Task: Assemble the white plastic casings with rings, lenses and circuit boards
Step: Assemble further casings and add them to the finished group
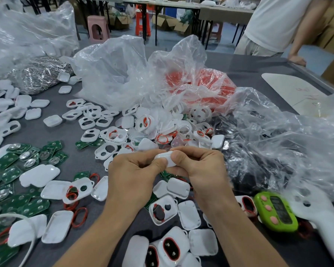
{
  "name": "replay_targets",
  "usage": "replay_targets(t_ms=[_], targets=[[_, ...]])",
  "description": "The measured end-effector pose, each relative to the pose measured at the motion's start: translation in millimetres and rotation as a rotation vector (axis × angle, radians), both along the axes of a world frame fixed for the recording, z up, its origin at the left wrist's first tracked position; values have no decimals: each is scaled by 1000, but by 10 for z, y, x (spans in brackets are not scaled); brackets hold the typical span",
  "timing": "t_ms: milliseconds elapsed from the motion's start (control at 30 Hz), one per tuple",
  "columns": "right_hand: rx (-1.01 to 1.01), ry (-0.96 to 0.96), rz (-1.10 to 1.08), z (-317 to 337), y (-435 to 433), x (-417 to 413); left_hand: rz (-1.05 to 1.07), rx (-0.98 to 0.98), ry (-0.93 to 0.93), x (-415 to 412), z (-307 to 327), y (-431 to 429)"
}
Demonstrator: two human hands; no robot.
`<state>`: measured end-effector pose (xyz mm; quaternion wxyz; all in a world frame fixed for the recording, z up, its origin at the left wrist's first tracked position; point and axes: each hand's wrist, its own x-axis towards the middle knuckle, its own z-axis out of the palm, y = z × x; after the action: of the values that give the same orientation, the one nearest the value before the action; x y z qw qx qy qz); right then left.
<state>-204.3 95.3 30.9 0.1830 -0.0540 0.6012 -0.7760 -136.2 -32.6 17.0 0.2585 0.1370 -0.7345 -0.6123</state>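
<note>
- Held above the middle of the bench (pixel 249 68): one white casing (pixel 165 158), pinched between both hands.
- Left hand (pixel 132 175) curled around the casing's left end, thumb pressed on top.
- Right hand (pixel 201 168) closed over the right end, thumb tip on the upper face, fingers wrapped beneath.
- Scattered over the left edge: green circuit boards (pixel 7 160), several with round metal discs.
- Spread below the hands, toward the near edge: open casing halves (pixel 55 227), some fitted with red rings (pixel 79 216).
- Heaped past the hands, toward the far edge: white frames (pixel 90 134) spilling from crumpled clear plastic bags (pixel 120 74).
- Lay near the right edge: a green timer (pixel 276 211) with pink buttons.
</note>
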Motion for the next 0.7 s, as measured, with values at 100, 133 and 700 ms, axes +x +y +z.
replay_targets(t_ms=[100, 133, 700], targets=[[13, 22, -28, 7, -10, -1, 7, -2, 2, -7, 10, 6], [7, 19, -33, 6, -17, -6, 15, -5, 1, -16, 10, 16], [-198, -114, 188, -20, 41, -56, 78, -92, 34, 3, -54, 93]])
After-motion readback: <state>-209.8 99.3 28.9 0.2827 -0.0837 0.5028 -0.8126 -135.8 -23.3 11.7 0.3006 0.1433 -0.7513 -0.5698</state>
